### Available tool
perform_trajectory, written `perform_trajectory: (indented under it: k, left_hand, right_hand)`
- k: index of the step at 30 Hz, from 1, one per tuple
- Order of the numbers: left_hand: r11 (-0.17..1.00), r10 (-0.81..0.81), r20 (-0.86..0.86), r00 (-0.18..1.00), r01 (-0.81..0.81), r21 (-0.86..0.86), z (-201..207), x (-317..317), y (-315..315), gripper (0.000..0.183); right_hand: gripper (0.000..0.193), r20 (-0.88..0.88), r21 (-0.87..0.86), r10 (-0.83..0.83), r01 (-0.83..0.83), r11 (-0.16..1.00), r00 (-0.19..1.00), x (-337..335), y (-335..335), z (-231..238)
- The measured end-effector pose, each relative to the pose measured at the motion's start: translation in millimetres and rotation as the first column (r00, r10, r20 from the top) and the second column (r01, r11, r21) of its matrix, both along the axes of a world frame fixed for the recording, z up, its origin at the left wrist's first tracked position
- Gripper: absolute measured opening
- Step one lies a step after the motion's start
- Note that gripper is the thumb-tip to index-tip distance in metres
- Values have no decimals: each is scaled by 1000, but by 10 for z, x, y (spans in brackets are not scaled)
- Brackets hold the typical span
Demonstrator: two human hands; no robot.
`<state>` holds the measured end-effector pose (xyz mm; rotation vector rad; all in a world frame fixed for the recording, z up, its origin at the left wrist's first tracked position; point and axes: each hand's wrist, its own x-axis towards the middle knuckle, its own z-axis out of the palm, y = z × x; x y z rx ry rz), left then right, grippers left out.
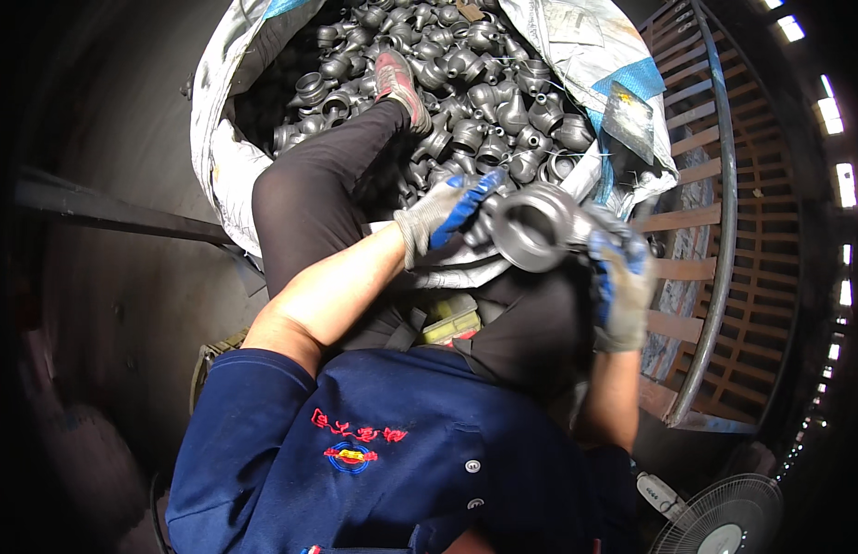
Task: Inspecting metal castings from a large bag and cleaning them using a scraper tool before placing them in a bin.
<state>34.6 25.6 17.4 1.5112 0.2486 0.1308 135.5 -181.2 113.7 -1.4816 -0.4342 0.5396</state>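
A grey metal casting (532, 233) with a wide round collar is held up above my lap, smeared by motion. My right hand (623, 277), in a pale glove with a blue palm, grips its right end. My left hand (447, 219), gloved the same way, has its fingers together at the casting's narrow left end; exactly how they close around it is partly hidden. Beyond my hands a large white woven sack (212, 134) stands open, holding many similar grey castings (466, 134).
My left leg stretches into the sack, its red shoe (398, 88) resting among the castings. A rust-brown slatted metal crate (689, 222) stands at the right. A dark metal bar (124, 208) runs in from the left. At the lower right is a fan (725, 526).
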Motion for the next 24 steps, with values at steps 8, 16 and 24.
perform_trajectory:
  k: [8, 16, 24]
  left_hand:
    - [736, 12, -542, 840, 360, 573, -596, 101, -2, 31]
    - [661, -305, -448, 840, 526, 536, -840, 206, -48, 24]
    - [705, 306, -488, 818, 150, 693, -1227, 752, 371, 48]
  right_hand:
    - [34, 297, -56, -360, 392, 918, 885, 640, -1554, 1105]
    - [32, 386, -303, -715, 812, 499, 583, 1771, -3129, 497]
    - [34, 242, -377, -742, 766, 522, 625, 1824, -2987, 346]
